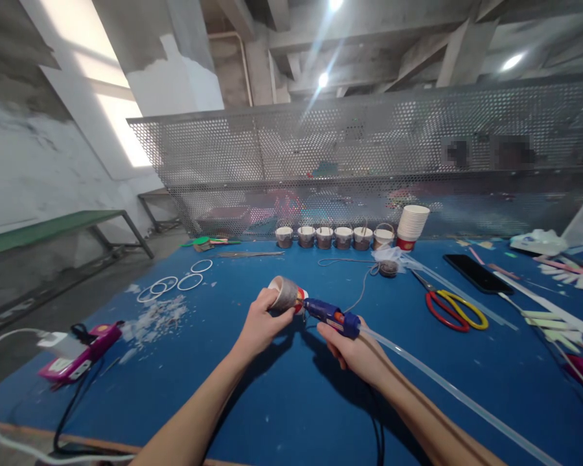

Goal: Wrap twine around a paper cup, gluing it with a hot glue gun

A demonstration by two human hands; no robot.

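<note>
My left hand point(265, 318) grips a paper cup point(285, 294) that lies tilted on its side in the air, its open mouth toward the left. Grey cord covers much of the cup, and a red part shows near its base. In my right hand point(352, 346) is a blue hot glue gun point(331, 315), its nozzle at the cup's base end; whether it touches cannot be made out. A long clear glue stick point(447, 382) runs out of the gun's back. Grey yarn trails from a small ball point(387, 268) on the table toward the glue gun.
Several cord-wrapped cups point(324, 238) line the back, beside a stack of paper cups point(412, 223). Scissors point(449, 309) and a phone point(477, 273) lie right. At left are white rings point(189, 281), glue scraps point(160, 320) and a pink power strip point(90, 353). A perforated metal screen point(291, 149) stands behind.
</note>
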